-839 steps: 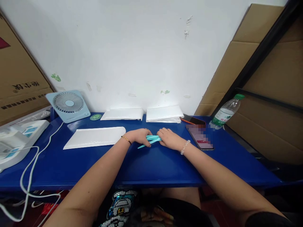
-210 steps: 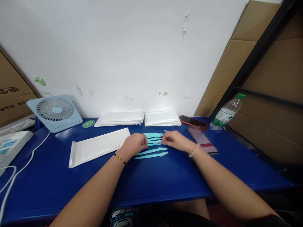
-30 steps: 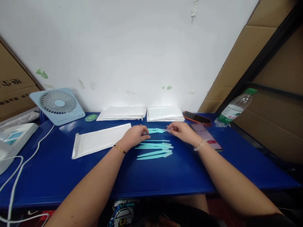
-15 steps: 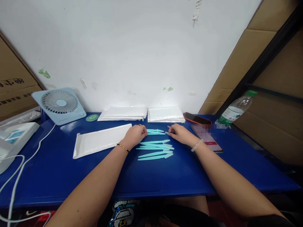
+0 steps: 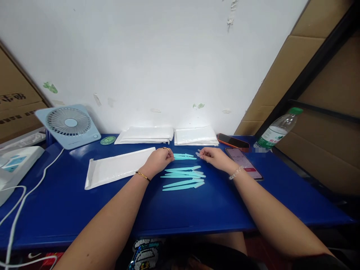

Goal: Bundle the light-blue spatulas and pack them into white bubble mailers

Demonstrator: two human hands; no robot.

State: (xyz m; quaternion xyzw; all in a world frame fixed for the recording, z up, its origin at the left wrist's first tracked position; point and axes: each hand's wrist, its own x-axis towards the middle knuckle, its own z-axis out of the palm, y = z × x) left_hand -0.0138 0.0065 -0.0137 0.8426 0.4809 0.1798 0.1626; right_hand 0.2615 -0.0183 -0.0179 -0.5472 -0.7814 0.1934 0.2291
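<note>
Left hand point(image 5: 161, 162) pinching slim teal plastic razor-like stick point(image 5: 186, 158) by one end, likely leaving its head free; right hand point(image 5: 215, 156) pinching small translucent plastic cap point(image 5: 198, 154), just apart.

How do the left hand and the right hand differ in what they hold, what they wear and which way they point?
The left hand pinches one end of a turquoise eyebrow razor; the right hand holds a small translucent piece.
The left hand has a dark-and-gold bracelet at its wrist, the right hand a clear beaded bracelet.
In the picture, the left hand points rightward, the right hand leftward.
Both have curled fingers above the blue table.
</note>
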